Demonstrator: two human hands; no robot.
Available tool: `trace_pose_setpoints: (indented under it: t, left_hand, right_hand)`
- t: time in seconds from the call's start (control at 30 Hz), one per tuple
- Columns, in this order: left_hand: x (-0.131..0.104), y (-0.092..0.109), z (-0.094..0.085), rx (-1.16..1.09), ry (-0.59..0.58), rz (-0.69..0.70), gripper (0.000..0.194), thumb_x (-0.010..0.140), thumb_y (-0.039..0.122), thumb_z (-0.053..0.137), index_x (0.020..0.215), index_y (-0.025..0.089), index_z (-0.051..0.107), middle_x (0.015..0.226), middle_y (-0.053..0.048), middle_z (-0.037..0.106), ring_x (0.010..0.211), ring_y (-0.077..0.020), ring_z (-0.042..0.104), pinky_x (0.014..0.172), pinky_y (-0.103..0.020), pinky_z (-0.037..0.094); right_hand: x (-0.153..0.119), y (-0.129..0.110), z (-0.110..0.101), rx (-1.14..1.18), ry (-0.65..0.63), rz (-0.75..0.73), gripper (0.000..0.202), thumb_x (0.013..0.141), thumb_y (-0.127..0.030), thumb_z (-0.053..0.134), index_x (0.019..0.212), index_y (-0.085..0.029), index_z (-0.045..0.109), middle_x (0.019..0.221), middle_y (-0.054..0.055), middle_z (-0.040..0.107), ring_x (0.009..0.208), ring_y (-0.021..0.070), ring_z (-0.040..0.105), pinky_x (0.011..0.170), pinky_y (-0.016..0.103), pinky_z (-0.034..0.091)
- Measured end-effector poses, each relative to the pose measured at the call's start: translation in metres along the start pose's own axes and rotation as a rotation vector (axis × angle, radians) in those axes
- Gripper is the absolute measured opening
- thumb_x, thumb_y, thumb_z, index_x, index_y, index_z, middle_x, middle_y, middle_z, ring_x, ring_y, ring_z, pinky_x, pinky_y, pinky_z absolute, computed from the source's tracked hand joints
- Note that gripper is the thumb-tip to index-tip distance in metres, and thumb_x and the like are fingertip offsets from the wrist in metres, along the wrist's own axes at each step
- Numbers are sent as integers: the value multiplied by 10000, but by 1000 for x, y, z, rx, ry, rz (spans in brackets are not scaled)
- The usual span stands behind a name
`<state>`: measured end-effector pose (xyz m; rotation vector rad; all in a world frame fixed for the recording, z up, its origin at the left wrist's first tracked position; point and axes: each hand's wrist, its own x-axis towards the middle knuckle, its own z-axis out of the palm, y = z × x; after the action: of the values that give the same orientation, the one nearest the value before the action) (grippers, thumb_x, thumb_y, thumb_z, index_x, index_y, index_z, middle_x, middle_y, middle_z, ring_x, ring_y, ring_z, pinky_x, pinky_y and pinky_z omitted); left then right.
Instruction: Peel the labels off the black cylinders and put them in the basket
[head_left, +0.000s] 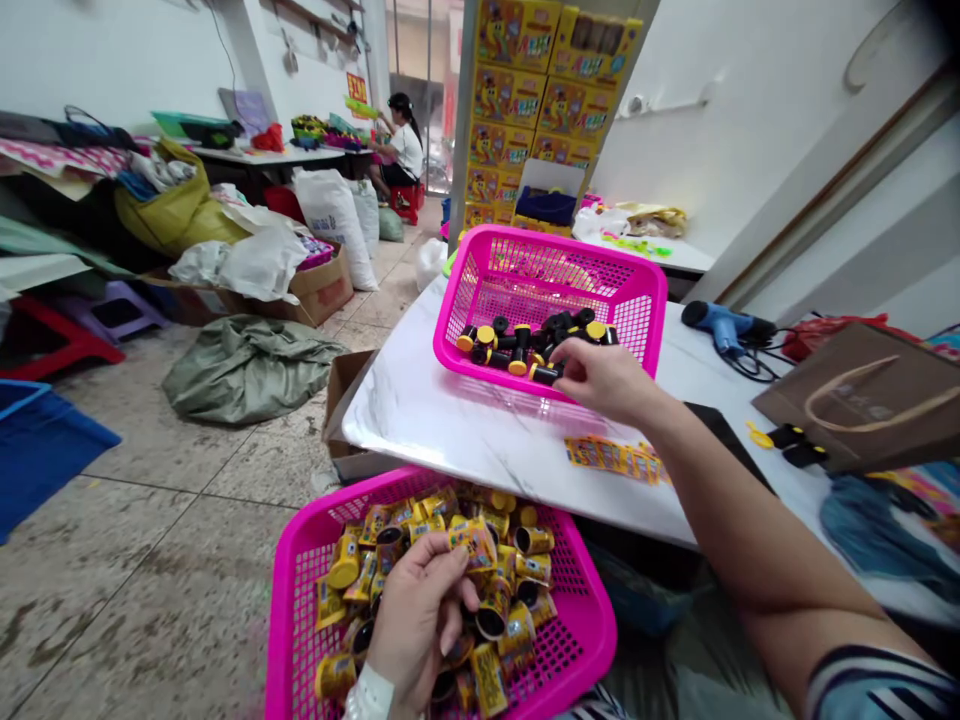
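My left hand (420, 610) is closed around a small canister with a yellow printed label (474, 543), above the lower pink basket (283, 600). That basket holds many similar labelled canisters, some showing dark open ends and others yellow caps. Reaching into the upper pink basket (555, 234), my right hand (611, 378) has its thumb and fingers pinched at a black canister with a yellow cap (546, 374). Several unlabelled black canisters with yellow caps lie around it. On the white table (450, 430), a strip of yellow printed labels (615, 460) lies below my right forearm.
A blue heat gun (724, 325) and a brown paper bag (862, 395) are on the table's right. Stacked yellow boxes (510, 100) stand behind. Sacks (334, 215), a green cloth bag (244, 370) and a blue crate (45, 450) occupy the left floor. A person (405, 150) sits far back.
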<state>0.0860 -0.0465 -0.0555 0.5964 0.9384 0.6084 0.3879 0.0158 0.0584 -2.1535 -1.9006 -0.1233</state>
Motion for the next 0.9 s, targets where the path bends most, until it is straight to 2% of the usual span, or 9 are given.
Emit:
trace_pose_setpoints:
  t: [0.1, 0.17, 0.27, 0.33, 0.47, 0.57, 0.67, 0.77, 0.9]
  left_hand:
    - [5, -1, 3, -8, -8, -21, 459, 636, 461, 825, 869, 167, 560, 491, 3, 632, 270, -23, 330, 292, -125, 153]
    - [8, 0, 6, -4, -20, -37, 464, 635, 452, 828, 896, 152, 589, 495, -2, 633, 282, -22, 336, 296, -122, 165]
    - [9, 0, 9, 13, -23, -52, 462, 631, 454, 833, 889, 127, 633, 488, -11, 629, 283, -16, 331, 300, -124, 164]
    - [8, 2, 10, 18, -11, -37, 446, 623, 459, 839, 836, 122, 641, 484, -12, 624, 282, -15, 335, 301, -128, 163]
    - [4, 11, 12, 30, -33, 25, 398, 660, 438, 825, 755, 101, 636, 535, -18, 638, 308, 4, 351, 319, -121, 176]
    - [1, 22, 12, -3, -15, 43, 387, 666, 420, 820, 744, 127, 581, 530, -16, 643, 302, 0, 354, 315, -116, 178]
    - [0, 31, 8, -56, 21, 33, 397, 665, 396, 819, 831, 168, 540, 513, -10, 650, 298, -25, 370, 302, -114, 179]
    - [1, 35, 3, -73, 41, 29, 420, 661, 367, 820, 916, 162, 558, 497, 1, 642, 301, -36, 378, 292, -113, 185]
    - [2, 35, 0, -62, 30, 29, 404, 673, 353, 816, 938, 127, 611, 496, -3, 635, 298, -29, 359, 286, -119, 172]
  right_hand:
    - [-22, -8, 3, -26, -60, -94, 174, 827, -271, 689, 991, -216, 713, 821, 25, 713, 714, 173, 633, 624, 271, 406]
    - [-23, -7, 4, -5, 38, -79, 122, 874, -293, 654, 908, -204, 730, 852, 46, 710, 753, 176, 635, 672, 281, 431]
    - [-6, 1, 1, -12, 191, -8, 200, 920, -344, 605, 884, -199, 737, 863, 59, 708, 778, 184, 634, 704, 296, 442]
    - [12, 6, 0, -71, 108, -5, 217, 907, -390, 622, 917, -210, 742, 851, 58, 713, 766, 193, 630, 671, 297, 426]
    - [48, 10, 8, -217, -189, -15, 303, 843, -398, 683, 1058, -188, 724, 882, 93, 731, 763, 227, 631, 602, 298, 378]
    - [57, 7, 10, -260, -255, -4, 390, 807, -343, 694, 1123, -113, 696, 901, 115, 721, 767, 214, 634, 614, 288, 374]
    - [38, -1, 2, -159, -182, -19, 483, 885, -349, 561, 1268, -61, 617, 823, 62, 687, 731, 154, 624, 636, 267, 370]
    - [-2, -16, 0, 1, -104, -77, 476, 914, -292, 547, 1377, -181, 547, 836, 27, 700, 686, 147, 607, 631, 265, 400]
    - [-43, -40, 15, -124, -203, -218, 308, 885, -257, 593, 1177, -214, 682, 997, 86, 704, 797, 213, 635, 627, 293, 408]
